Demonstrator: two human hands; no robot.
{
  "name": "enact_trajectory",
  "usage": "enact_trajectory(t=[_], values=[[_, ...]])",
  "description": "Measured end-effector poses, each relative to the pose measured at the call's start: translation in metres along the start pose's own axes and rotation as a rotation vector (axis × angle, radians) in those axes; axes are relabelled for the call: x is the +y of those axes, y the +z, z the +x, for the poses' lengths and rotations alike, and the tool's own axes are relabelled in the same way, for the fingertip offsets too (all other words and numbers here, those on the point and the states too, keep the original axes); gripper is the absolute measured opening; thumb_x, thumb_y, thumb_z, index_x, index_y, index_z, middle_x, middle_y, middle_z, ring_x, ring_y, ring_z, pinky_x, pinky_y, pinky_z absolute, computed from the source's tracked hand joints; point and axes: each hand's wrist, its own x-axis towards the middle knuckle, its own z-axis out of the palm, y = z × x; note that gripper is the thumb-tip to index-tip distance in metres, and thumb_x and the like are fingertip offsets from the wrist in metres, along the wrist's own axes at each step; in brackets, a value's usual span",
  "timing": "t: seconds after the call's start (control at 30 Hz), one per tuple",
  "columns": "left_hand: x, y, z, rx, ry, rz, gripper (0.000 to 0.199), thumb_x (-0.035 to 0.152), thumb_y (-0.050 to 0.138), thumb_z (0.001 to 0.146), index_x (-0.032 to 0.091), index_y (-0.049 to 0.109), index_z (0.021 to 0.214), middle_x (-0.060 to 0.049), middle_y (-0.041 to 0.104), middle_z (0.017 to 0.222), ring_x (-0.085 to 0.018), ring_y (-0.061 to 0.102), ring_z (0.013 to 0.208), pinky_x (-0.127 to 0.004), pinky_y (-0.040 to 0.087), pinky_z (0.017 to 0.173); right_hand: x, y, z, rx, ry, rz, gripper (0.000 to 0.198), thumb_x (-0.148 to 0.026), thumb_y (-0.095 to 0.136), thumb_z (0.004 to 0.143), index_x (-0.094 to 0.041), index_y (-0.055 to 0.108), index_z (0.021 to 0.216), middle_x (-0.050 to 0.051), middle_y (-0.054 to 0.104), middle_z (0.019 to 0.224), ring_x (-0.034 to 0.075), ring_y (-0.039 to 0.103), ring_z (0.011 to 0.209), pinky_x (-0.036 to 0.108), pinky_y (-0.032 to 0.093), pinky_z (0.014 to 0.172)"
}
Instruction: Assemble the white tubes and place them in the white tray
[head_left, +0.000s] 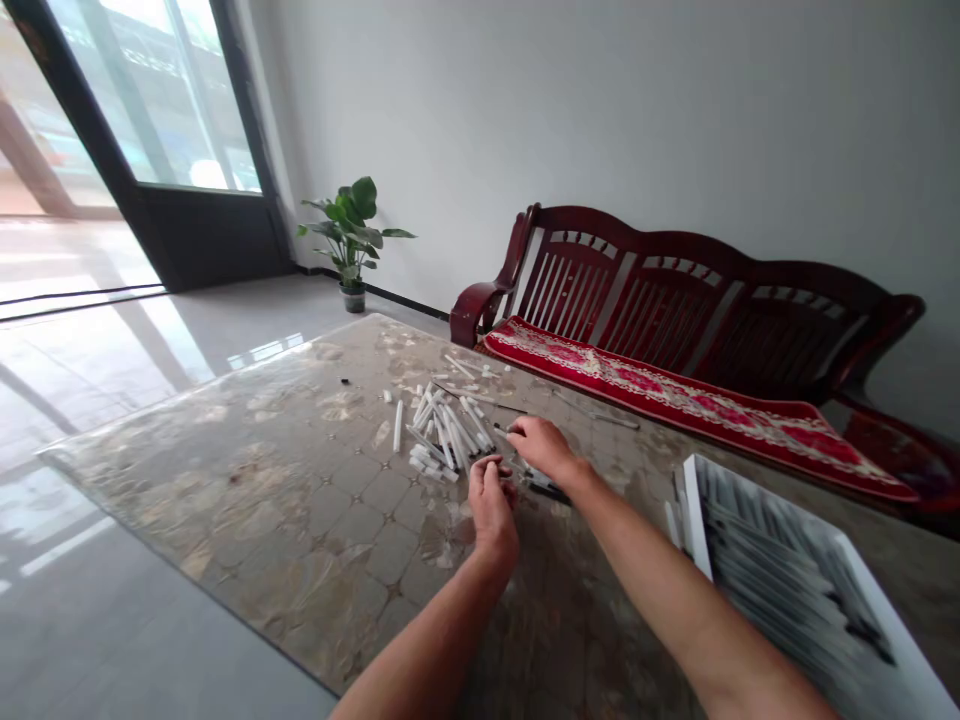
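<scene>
A loose pile of whitish pen barrels [450,428] lies on the patterned table in front of my hands. My right hand [544,445] is closed in a pinch just right of the pile. At its fingertips shows the short pale end of a pen [500,430]; the rest of it is hidden by the fingers. My left hand [495,500] is at the near edge of the pile, its fingers curled together. What they hold, if anything, cannot be made out. Dark pen parts [549,489] lie under my right wrist, and small white caps [431,463] lie left of my left hand.
A white box [701,520] filled with dark-tipped pens stands at the right of the table [300,520]. A single barrel [398,426] and a small black piece [345,380] lie left of the pile. Beyond are a red wooden bench [675,290] and a potted plant [352,240].
</scene>
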Motion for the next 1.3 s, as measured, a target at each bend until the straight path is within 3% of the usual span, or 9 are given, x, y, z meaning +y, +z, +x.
enact_trajectory(t=[0.2,0.43,0.5,0.63,0.77,0.9,1.03,1.17,1.3], values=[[0.004,-0.006,0.019,0.069,0.042,-0.005,0.027,0.05,0.046,0.088,0.024,0.051,0.086,0.006,0.047,0.064,-0.009,0.042,0.046,-0.021,0.033,0.044,-0.03,0.031,0.016,-0.088,0.068,-0.183,0.016,-0.019,0.065,0.076,-0.018,0.076,0.088,0.015,0.077,0.1,0.026,0.07,0.098,0.029,0.047,0.077],[-0.004,0.001,0.011,0.001,0.021,0.024,0.021,0.043,0.054,0.088,0.023,0.055,0.09,0.004,0.055,0.068,-0.012,0.051,0.052,-0.023,0.041,0.05,-0.007,0.005,-0.017,-0.004,0.095,-0.182,0.017,-0.018,0.059,0.079,-0.017,0.072,0.089,0.015,0.077,0.094,0.027,0.071,0.093,0.031,0.049,0.076],[-0.005,0.003,0.005,-0.047,-0.017,0.048,0.022,0.042,0.058,0.086,0.022,0.055,0.095,0.001,0.06,0.075,-0.013,0.057,0.057,-0.023,0.043,0.051,0.013,-0.003,-0.039,0.054,0.099,-0.056,0.016,-0.023,0.056,0.082,-0.02,0.07,0.09,0.009,0.077,0.088,0.023,0.071,0.084,0.028,0.05,0.07],[-0.01,0.01,-0.008,-0.194,-0.121,0.06,0.032,0.046,0.063,0.084,0.021,0.055,0.101,-0.004,0.067,0.087,-0.016,0.065,0.069,-0.024,0.048,0.057,0.051,-0.001,-0.087,0.2,0.213,0.678,0.026,-0.044,0.065,0.073,-0.02,0.064,0.082,0.001,0.068,0.065,0.018,0.064,0.055,0.024,0.045,0.043],[-0.015,0.016,-0.011,-0.246,-0.16,0.064,0.036,0.05,0.065,0.081,0.018,0.058,0.097,-0.006,0.068,0.089,-0.018,0.067,0.075,-0.025,0.05,0.062,0.072,0.011,-0.118,0.263,0.3,0.925,0.04,-0.05,0.076,0.06,-0.017,0.065,0.08,0.0,0.064,0.063,0.016,0.06,0.053,0.023,0.044,0.04],[-0.011,0.014,-0.004,-0.133,-0.07,0.155,0.034,0.046,0.058,0.084,0.018,0.057,0.104,-0.008,0.068,0.097,-0.019,0.067,0.078,-0.028,0.051,0.065,0.086,0.023,-0.125,0.371,0.329,0.899,0.043,-0.053,0.073,0.063,-0.017,0.065,0.086,0.001,0.066,0.069,0.017,0.06,0.055,0.024,0.045,0.041],[0.007,0.002,0.006,-0.044,0.256,0.38,0.029,0.03,0.056,0.084,0.019,0.058,0.111,-0.009,0.067,0.104,-0.02,0.064,0.09,-0.032,0.051,0.079,0.107,0.033,-0.125,0.474,0.316,0.758,0.041,-0.055,0.064,0.069,-0.019,0.064,0.087,0.003,0.068,0.073,0.019,0.061,0.057,0.029,0.049,0.049],[0.034,-0.017,0.016,0.019,0.501,0.647,0.026,0.023,0.05,0.084,0.019,0.064,0.105,-0.008,0.067,0.101,-0.022,0.063,0.093,-0.037,0.05,0.088,0.125,0.036,-0.128,0.516,0.293,0.518,0.04,-0.057,0.054,0.077,-0.02,0.064,0.089,0.008,0.073,0.082,0.024,0.066,0.071,0.035,0.052,0.066],[0.068,-0.027,0.032,0.101,0.559,1.033,0.037,0.017,0.048,0.083,0.019,0.066,0.115,-0.011,0.067,0.118,-0.026,0.059,0.115,-0.041,0.043,0.103,0.13,0.033,-0.132,0.555,0.27,0.201,0.041,-0.054,0.044,0.087,-0.021,0.066,0.099,0.01,0.072,0.092,0.026,0.066,0.079,0.036,0.05,0.068]])
